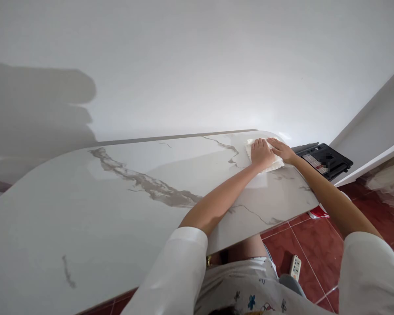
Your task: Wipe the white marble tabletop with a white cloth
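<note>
A white cloth [277, 164] with a scalloped edge lies bunched on the marble-patterned tabletop [118, 218], near its far right corner. My left hand [262, 153] is closed over the cloth, its fingers together and pressing down. Just right of it, my right hand [281, 150] lies flat with fingers stretched out over the cloth's edge. The fingertips of my right hand come close to my left hand. Both arms reach forward across the right part of the table.
A white wall [190, 65] rises right behind the table. Past the right corner stands a black case-like object [328, 159]. On the red tiled floor [310, 245] lies a white power strip [295, 267]. A red and white item [319, 212] shows below the table's right edge.
</note>
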### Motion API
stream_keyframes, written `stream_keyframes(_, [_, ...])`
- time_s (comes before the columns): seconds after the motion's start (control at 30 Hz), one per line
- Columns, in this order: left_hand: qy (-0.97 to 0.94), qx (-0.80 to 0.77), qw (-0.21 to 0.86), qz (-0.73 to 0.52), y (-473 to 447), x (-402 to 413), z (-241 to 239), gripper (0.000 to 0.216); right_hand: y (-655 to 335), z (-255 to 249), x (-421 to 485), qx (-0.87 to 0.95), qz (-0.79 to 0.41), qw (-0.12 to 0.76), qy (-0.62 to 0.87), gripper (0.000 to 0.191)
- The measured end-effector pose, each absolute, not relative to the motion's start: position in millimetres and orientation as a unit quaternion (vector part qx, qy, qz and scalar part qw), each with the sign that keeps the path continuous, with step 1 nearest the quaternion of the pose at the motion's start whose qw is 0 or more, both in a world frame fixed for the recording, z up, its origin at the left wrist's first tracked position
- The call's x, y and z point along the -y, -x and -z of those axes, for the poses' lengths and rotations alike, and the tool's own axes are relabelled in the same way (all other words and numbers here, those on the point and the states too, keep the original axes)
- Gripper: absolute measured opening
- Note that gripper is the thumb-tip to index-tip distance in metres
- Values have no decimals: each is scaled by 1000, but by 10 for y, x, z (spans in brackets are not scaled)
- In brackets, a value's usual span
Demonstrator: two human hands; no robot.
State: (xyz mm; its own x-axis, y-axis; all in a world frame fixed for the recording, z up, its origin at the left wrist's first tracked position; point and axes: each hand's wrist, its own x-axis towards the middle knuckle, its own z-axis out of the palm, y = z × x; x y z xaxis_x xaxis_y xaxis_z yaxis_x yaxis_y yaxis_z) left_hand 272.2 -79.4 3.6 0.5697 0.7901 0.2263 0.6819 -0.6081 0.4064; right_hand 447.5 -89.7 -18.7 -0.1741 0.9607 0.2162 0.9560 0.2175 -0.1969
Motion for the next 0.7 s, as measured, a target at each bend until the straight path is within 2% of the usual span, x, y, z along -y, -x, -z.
stream_keyframes(0.37, [-868, -433, 110, -217, -2864, -51, -4, 56, -4624, 241, -120, 738, -17, 144, 659, 64])
stream_keyframes(0.7, [-876, -428, 90, -204, -2770, 77, 5, 54, -4477, 168, 91, 743, -25, 121, 658, 63])
